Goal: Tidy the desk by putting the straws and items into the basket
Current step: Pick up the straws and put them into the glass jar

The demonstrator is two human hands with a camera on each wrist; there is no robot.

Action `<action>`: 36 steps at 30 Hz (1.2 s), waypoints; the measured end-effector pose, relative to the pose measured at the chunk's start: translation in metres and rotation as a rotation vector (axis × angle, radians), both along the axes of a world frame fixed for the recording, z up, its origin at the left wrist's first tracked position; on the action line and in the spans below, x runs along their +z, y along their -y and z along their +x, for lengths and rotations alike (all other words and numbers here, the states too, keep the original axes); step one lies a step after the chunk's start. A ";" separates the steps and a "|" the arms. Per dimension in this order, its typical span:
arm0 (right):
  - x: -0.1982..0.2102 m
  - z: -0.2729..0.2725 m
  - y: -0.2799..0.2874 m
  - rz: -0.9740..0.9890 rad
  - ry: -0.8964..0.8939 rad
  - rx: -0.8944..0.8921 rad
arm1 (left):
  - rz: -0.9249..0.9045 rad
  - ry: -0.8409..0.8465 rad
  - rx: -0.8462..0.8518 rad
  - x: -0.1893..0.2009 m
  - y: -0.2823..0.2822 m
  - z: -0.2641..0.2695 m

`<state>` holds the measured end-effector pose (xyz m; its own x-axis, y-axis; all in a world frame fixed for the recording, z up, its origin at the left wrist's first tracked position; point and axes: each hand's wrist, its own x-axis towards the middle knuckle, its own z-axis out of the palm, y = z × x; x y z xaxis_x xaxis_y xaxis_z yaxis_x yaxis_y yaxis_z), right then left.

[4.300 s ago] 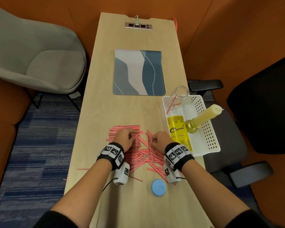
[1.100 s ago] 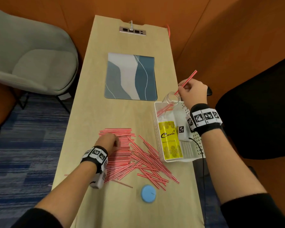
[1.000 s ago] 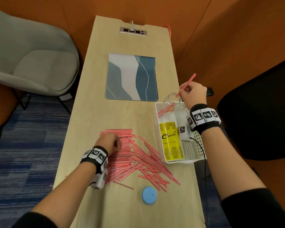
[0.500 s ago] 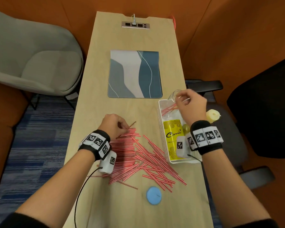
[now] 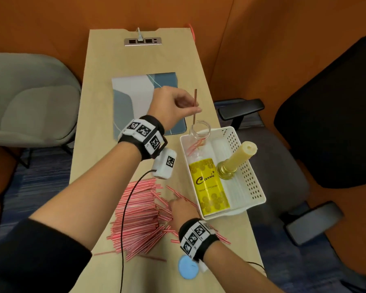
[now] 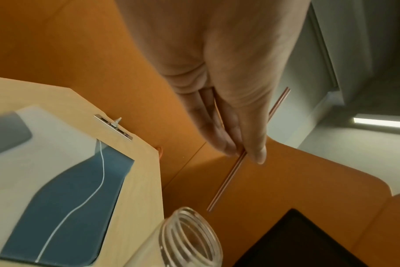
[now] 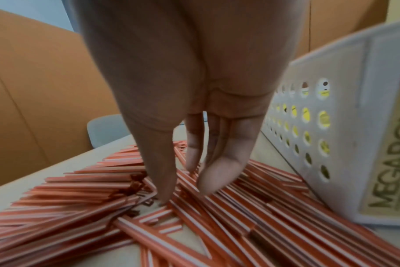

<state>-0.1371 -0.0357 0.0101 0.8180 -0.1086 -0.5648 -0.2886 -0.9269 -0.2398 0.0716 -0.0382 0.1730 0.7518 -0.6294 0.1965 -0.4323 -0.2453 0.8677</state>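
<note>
Near the front of the light wooden desk [image 5: 97,144], a small round blue lid [image 5: 188,267] and a big pile of red-and-white striped straws [image 5: 140,216] are not yet put away, and the right hand [image 5: 183,210] reaches into the pile with fingers loose, holding nothing. Farther back, the white plastic basket [image 5: 253,182] already holds a yellow-labelled glass bottle [image 5: 207,185] with a few straws inside and a yellow candle on a gold base [image 5: 237,159]. Just above the bottle's open mouth, the left hand [image 5: 173,105] pinches one upright straw [image 5: 194,106], so most of the job looks left to do.
</note>
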 end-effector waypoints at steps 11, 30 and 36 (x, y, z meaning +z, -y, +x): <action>-0.015 0.005 0.006 -0.015 0.067 -0.077 | 0.152 0.014 -0.095 -0.042 0.026 -0.007; 0.062 0.019 0.028 0.238 0.349 -0.340 | 0.927 -0.175 0.025 -0.166 -0.195 -0.080; 0.152 0.047 0.062 0.530 0.549 -0.490 | 0.887 -0.122 0.047 -0.180 -0.194 -0.091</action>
